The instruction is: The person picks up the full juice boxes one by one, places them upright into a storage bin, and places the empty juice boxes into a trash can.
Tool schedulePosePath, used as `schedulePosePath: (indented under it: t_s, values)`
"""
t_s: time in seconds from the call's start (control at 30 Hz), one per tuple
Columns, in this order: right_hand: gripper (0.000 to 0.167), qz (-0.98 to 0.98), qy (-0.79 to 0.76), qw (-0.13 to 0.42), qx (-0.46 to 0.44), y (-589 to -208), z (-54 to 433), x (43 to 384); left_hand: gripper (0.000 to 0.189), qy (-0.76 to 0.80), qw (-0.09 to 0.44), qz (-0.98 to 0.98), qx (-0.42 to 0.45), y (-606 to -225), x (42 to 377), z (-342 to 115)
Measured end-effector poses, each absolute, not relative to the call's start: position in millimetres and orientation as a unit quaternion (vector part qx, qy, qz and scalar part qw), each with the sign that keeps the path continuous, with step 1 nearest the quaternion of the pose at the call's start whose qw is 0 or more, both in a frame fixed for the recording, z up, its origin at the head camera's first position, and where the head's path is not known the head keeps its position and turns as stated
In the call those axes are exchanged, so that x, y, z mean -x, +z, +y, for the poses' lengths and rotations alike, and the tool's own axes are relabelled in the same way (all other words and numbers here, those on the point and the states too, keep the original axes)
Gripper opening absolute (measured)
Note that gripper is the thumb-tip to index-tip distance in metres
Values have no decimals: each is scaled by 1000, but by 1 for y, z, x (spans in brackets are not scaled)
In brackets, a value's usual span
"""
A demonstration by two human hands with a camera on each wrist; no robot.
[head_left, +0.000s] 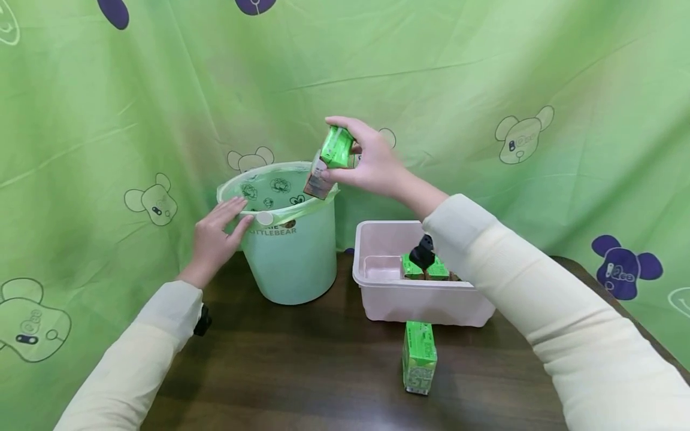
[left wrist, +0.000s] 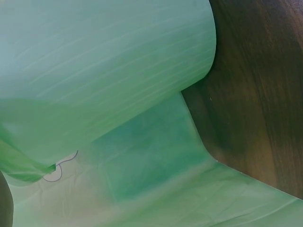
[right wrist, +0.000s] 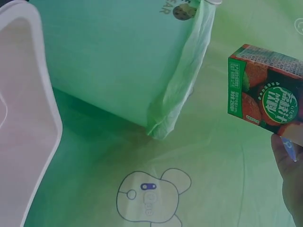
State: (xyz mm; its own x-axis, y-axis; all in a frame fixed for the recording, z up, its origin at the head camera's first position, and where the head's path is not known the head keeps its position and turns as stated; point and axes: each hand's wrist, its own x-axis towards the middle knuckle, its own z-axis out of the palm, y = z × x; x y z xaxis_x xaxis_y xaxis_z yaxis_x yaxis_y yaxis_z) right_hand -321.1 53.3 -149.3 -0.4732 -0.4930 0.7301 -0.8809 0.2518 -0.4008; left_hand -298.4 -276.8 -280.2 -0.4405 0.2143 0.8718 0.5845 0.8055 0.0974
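My right hand (head_left: 372, 158) grips a juice carton (head_left: 338, 146) between thumb and fingers, tilted above the right side of the bin's rim. In the right wrist view the carton (right wrist: 267, 90) shows a fruit picture and a green end. My left hand (head_left: 218, 233) rests with fairly straight fingers on the left front of the pale green bin (head_left: 291, 257), which has a green liner bag folded over its rim. At the left wrist view's edge only a sliver of that hand (left wrist: 5, 203) shows. Another green carton (head_left: 419, 358) stands upright on the table.
A pink plastic tub (head_left: 426, 302) stands right of the bin, with green cartons (head_left: 412, 266) inside, partly hidden by the right wrist's black device (head_left: 423, 252). The dark wooden table (head_left: 302, 365) lies beneath. Behind hangs a green curtain (head_left: 431, 60) printed with bear heads.
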Motion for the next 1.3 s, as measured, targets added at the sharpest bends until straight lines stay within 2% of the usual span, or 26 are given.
schedulePosePath:
  t_s: [0.43, 0.8, 1.3]
  values:
    - [82, -778, 420, 211, -418, -144, 12, 343, 38, -194, 476, -824, 238, -277, 299, -280]
    - [84, -812, 419, 167, -370, -159, -15, 357, 38, -193, 468, -832, 227, -279, 298, -280]
    - [85, -846, 385, 146, -338, -177, -30, 367, 39, -193, 475, -827, 233, -280, 296, -277]
